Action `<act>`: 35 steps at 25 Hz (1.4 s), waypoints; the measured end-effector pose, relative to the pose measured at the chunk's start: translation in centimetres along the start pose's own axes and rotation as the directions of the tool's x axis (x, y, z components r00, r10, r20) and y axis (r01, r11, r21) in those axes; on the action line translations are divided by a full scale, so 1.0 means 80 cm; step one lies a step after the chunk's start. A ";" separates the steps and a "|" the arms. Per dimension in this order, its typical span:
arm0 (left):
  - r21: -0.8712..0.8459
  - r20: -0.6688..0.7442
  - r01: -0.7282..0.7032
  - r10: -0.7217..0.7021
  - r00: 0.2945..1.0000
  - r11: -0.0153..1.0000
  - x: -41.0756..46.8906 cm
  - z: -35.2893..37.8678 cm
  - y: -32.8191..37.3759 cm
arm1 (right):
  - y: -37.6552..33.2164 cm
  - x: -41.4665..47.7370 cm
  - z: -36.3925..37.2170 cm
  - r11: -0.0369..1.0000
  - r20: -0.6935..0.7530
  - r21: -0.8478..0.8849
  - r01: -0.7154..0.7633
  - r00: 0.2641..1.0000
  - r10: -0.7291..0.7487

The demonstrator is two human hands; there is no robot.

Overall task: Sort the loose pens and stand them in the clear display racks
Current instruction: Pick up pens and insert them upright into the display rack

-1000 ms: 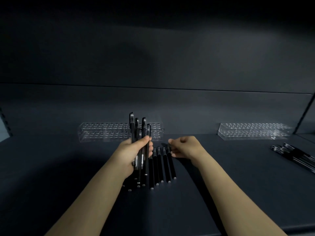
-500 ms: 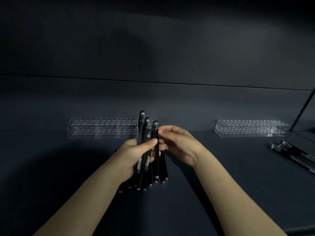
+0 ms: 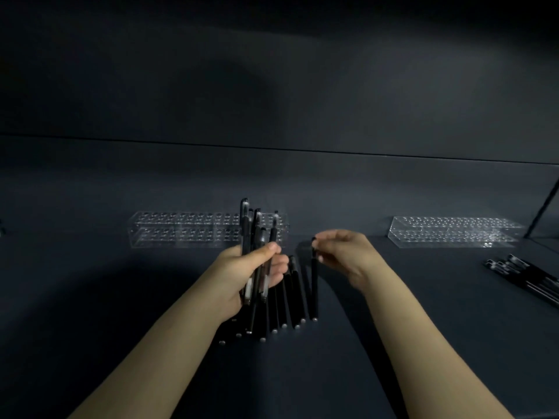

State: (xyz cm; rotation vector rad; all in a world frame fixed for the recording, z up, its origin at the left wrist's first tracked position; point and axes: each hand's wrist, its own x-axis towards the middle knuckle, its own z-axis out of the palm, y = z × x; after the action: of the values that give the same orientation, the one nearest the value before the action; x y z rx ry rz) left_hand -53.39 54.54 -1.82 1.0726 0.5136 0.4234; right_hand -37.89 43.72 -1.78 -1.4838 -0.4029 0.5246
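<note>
My left hand [image 3: 239, 270] grips a bundle of several black pens [image 3: 245, 228], held upright in front of the left clear display rack [image 3: 181, 229]. Below it, a fanned row of loose black pens [image 3: 279, 306] lies on the dark shelf [image 3: 363, 343]. My right hand [image 3: 344, 255] pinches the far end of the rightmost pen [image 3: 314, 294] in that row; its near tip is down at the shelf. A second clear rack [image 3: 447, 232] stands at the back right. I see no pens standing in either rack.
Another pile of black pens [image 3: 526, 278] lies at the right edge of the shelf. A dark back wall rises just behind the racks, and a slanted shelf bracket [image 3: 544, 207] stands at the far right.
My right hand has left the bundle in my left hand, moved right and down, and taken the far end of the rightmost pen in the row. My left hand stays where it was.
</note>
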 end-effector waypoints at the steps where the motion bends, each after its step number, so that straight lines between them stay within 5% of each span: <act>1: 0.047 0.015 0.014 -0.015 1.000 0.999 -0.001 0.001 0.000 | 0.007 0.001 0.004 0.996 -0.012 -0.091 -0.007 1.000 0.006; 4: 0.218 0.066 0.030 -0.045 0.997 0.975 -0.002 0.003 -0.003 | 0.022 0.002 0.014 0.951 -0.027 -0.309 0.000 1.000 -0.009; 7: 0.237 0.067 0.021 -0.038 0.997 0.971 0.000 0.001 -0.002 | 0.026 0.003 0.016 0.939 0.015 -0.343 0.009 1.000 -0.004; 12: 0.134 0.068 -0.017 0.008 0.998 0.991 -0.005 0.007 -0.002 | 0.010 -0.009 0.020 0.977 0.053 -0.207 0.059 0.997 -0.049; 16: 0.139 0.076 -0.062 0.052 0.996 0.988 -0.009 0.013 0.000 | -0.014 -0.025 0.012 0.980 0.247 0.195 -0.045 0.969 -0.005; 19: 0.160 0.184 -0.034 0.003 0.983 0.986 -0.017 0.030 -0.001 | -0.017 -0.035 -0.003 0.964 0.308 0.261 -0.048 0.951 -0.036; 23: 0.204 0.228 -0.011 -0.037 0.973 0.979 -0.016 0.100 -0.019 | -0.024 -0.035 -0.068 0.926 0.232 0.378 -0.002 0.968 -0.093; 27: 0.204 0.210 0.067 -0.110 0.972 0.977 0.001 0.200 -0.056 | -0.040 -0.018 -0.198 0.881 0.002 0.453 0.141 0.987 -0.159; 31: 0.204 0.174 0.146 -0.183 0.968 0.968 0.027 0.313 -0.108 | -0.051 0.005 -0.354 0.940 -0.170 0.254 0.227 0.967 -0.188; 35: 0.106 0.110 0.159 -0.170 0.979 0.982 0.052 0.417 -0.149 | -0.053 0.041 -0.470 0.952 -0.165 -0.291 0.098 0.975 -0.151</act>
State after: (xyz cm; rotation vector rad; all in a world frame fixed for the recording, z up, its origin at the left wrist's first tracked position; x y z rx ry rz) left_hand -29.53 28.08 -0.64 1.1318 0.5172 0.1890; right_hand -13.82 14.36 0.12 -1.7517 -0.4339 0.2304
